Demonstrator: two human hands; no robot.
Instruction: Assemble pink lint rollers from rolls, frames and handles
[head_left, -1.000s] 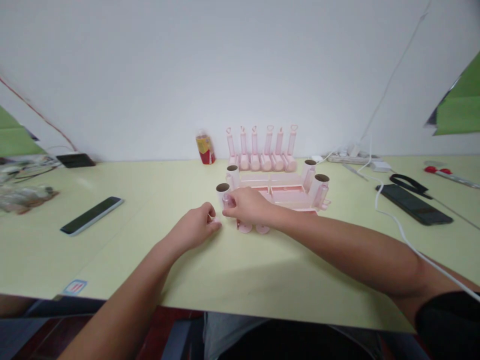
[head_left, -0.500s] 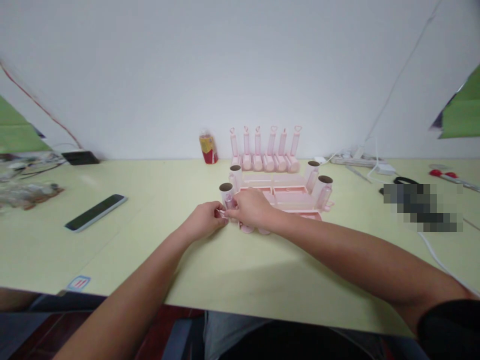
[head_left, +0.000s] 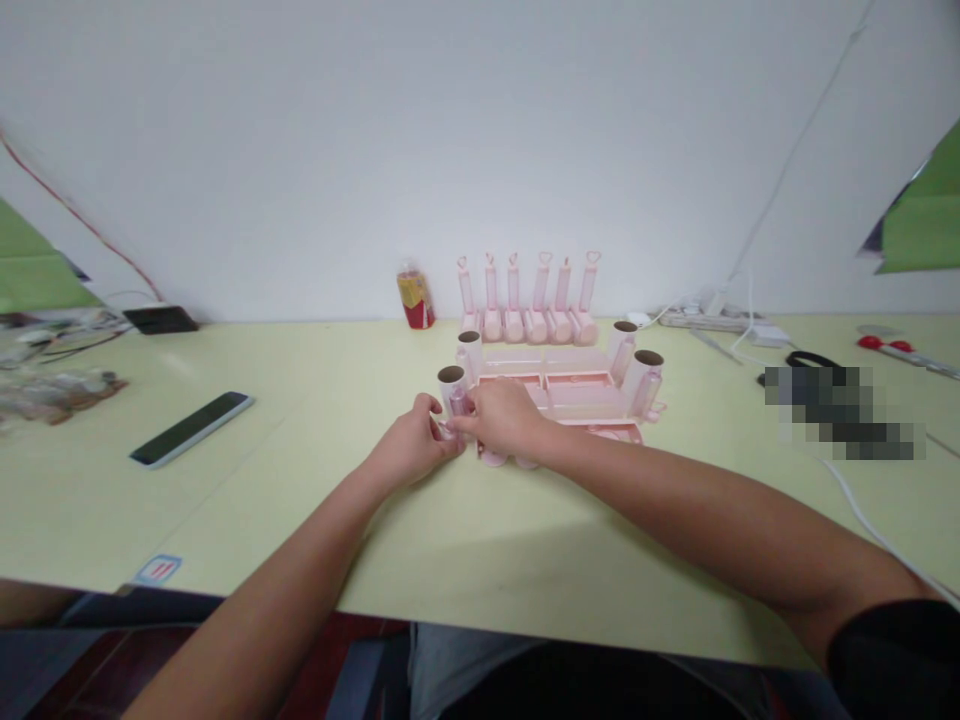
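Several white rolls with brown cardboard cores stand upright on the table, like lint roller refills. At the front left roll (head_left: 451,376), my right hand (head_left: 506,415) is closed around a small translucent pink handle (head_left: 458,402) that stands upright against it. My left hand (head_left: 412,440) is at the handle's lower end from the left, thumb and fingers curled on a small pale pink part (head_left: 444,430); its exact shape is hidden by the fingers. Beside my right hand lie open pink cases (head_left: 581,383), partly covered by the hand and forearm.
A row of pink lint rollers with heart-shaped loops (head_left: 541,300) stands along the wall, with a red and yellow packet (head_left: 415,298) to their left. A phone (head_left: 193,428) lies at left. Cables and a power strip (head_left: 701,319) are at the back right, near red-tipped scissors-like tools (head_left: 885,347).
My left hand has shifted slightly right, and its index finger has lifted and bent more. The right hand keeps its grip on the handle almost unmoved.
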